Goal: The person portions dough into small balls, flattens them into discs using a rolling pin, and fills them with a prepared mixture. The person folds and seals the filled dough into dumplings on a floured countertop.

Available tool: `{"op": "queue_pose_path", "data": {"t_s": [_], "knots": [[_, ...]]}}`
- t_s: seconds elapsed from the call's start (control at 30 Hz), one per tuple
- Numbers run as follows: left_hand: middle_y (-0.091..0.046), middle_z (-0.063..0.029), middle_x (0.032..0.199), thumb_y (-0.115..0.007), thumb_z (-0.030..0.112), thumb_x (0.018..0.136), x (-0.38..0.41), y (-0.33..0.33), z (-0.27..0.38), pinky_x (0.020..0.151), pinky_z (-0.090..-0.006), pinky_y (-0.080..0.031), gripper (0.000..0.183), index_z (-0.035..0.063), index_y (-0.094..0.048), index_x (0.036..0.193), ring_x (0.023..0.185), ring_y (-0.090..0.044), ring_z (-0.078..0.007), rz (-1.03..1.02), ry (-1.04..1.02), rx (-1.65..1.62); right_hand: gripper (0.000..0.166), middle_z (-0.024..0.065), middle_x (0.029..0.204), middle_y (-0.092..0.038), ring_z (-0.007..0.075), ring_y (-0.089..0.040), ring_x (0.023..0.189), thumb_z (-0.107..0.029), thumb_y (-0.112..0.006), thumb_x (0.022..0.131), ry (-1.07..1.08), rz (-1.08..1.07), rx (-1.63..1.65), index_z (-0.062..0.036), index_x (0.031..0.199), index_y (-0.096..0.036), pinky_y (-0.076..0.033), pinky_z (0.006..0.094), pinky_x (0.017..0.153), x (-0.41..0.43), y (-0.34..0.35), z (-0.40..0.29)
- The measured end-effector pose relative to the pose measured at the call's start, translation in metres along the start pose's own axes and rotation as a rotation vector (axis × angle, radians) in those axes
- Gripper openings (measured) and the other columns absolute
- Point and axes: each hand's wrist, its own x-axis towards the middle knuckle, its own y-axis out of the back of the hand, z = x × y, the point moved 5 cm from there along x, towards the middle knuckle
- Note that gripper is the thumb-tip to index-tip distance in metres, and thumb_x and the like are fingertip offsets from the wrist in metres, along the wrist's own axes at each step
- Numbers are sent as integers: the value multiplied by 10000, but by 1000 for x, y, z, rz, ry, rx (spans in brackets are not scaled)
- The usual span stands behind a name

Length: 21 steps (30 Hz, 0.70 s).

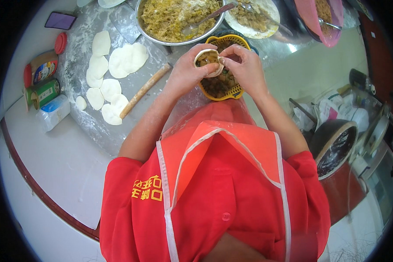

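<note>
My left hand (191, 67) cups a dough wrapper (209, 63) with diced filling inside, its thumb over the near rim. The fingertips of my right hand (244, 64) pinch the wrapper's right edge. Its top is open and the filling shows. Both hands are above a yellow plastic basket (204, 91) that holds more dark, diced filling. To the left lie several flat dough rounds (111, 90), some overlapping, on the floured metal tabletop (82, 55). A wooden rolling pin (145, 90) rests slanted beside them, one end near my left wrist. One small dough piece (81, 102) sits apart.
At the back stand a metal basin (180, 42) of chopped filling with a spoon, a floury plate (275, 19) of filling and a pink basin (309, 16). A phone (60, 20), a jar (44, 68), a green can (46, 93) and a plastic container (54, 111) line the left edge.
</note>
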Motion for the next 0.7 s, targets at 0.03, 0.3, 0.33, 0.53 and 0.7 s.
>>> {"op": "queue_pose_path", "data": {"t_s": [0.03, 0.3, 0.33, 0.53, 0.7], "knots": [[-652, -46, 1121, -702, 177, 811, 2, 0, -2, 924, -295, -471, 470, 95, -588, 1260, 1044, -607, -152, -3, 1, -20, 160, 151, 862, -664, 291, -647, 801, -95, -672, 809, 6, 8, -9, 4, 930, -637, -499, 358, 734, -1, 0, 1], [-650, -35, 1090, -625, 134, 853, 8, -6, -5, 886, -272, -479, 380, 76, -605, 1228, 993, -597, -125, -74, 36, -111, 157, 156, 859, -642, 332, -628, 804, -105, -657, 828, 130, 67, 76, 2, 936, -618, -494, 385, 724, -10, 3, -4], [-649, -32, 1085, -624, 137, 854, 9, -5, -5, 883, -269, -479, 378, 76, -606, 1227, 989, -594, -122, -81, -3, -54, 152, 155, 852, -637, 337, -624, 801, -108, -656, 833, 34, 24, 211, 3, 928, -614, -493, 388, 720, -3, 1, 6], [-648, -32, 1068, -579, 224, 905, 13, -7, -6, 858, -265, -474, 344, 65, -612, 1208, 990, -582, -113, -237, 192, -237, 148, 119, 886, -676, 250, -661, 818, -97, -658, 824, 270, 64, -92, -11, 942, -638, -507, 334, 735, -9, 7, -8], [-648, -28, 1058, -545, 268, 939, 18, -3, 4, 805, -262, -484, 352, 69, -622, 1219, 941, -588, -118, -296, -37, 152, 193, 104, 893, -707, 182, -676, 803, -87, -663, 806, 178, 75, -33, -14, 984, -672, -513, 310, 716, -19, 6, -11]]}}
